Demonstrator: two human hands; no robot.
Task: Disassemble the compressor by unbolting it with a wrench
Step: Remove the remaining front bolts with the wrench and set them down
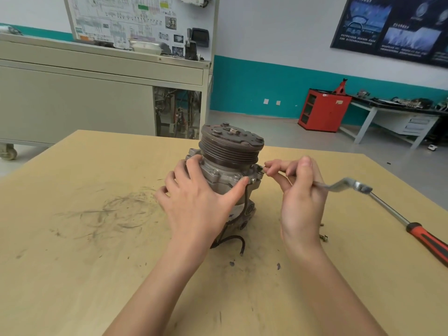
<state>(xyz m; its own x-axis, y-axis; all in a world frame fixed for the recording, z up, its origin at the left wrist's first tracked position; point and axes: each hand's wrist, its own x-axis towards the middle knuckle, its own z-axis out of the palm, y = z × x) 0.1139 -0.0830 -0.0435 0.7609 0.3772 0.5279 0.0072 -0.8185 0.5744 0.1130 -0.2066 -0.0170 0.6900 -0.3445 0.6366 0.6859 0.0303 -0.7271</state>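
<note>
The grey metal compressor (225, 175) stands upright in the middle of the wooden table (84, 238), its dark ribbed pulley (231, 145) on top. A black wire (232, 238) hangs from its front. My left hand (196, 202) grips the compressor's body from the left, thumb against the front flange. My right hand (300, 197) holds a silver offset wrench (339, 185). The fingertips pinch its near end at a bolt (260, 169) on the right flange. The wrench's far end sticks out to the right.
A long tool with a red and black handle (426, 241) lies on the table's right side, its metal shaft reaching up to the wrench's far end. Two small loose bolts (323, 237) lie by my right wrist. Beyond the table are a grey cabinet (97, 93) and a red cabinet (323, 110).
</note>
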